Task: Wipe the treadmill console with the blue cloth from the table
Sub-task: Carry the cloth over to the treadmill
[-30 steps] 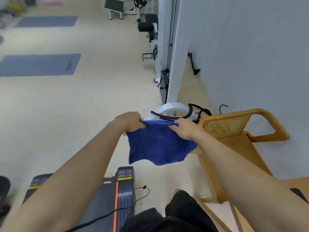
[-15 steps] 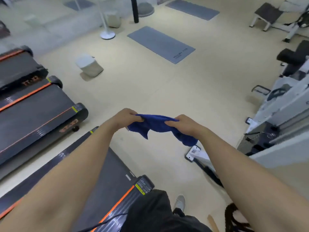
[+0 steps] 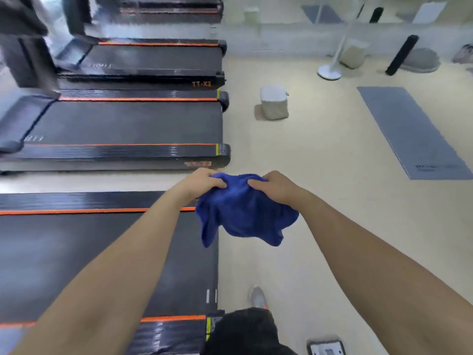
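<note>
The blue cloth (image 3: 243,213) hangs bunched in front of me, gripped along its top edge by both hands. My left hand (image 3: 204,181) holds its left corner and my right hand (image 3: 275,185) holds the right side. Below the cloth lies the rear end of the nearest black treadmill (image 3: 102,252) with orange stripes. More treadmills (image 3: 128,124) lie in a row beyond it, stretching to the left. Dark uprights (image 3: 23,55) show at the far left top, blurred; no console is clearly visible.
Beige floor opens to the right. A pale cube pouf (image 3: 273,102) sits past the treadmill ends, a grey mat (image 3: 409,131) lies at right, and a white fan stand (image 3: 330,70) and black roller (image 3: 400,55) stand farther back. My shoe (image 3: 257,297) is on the floor below.
The view has swung left from the wall and wooden chair to the row of treadmills. Both hands kept hold of the cloth, which went from spread flat to bunched.
</note>
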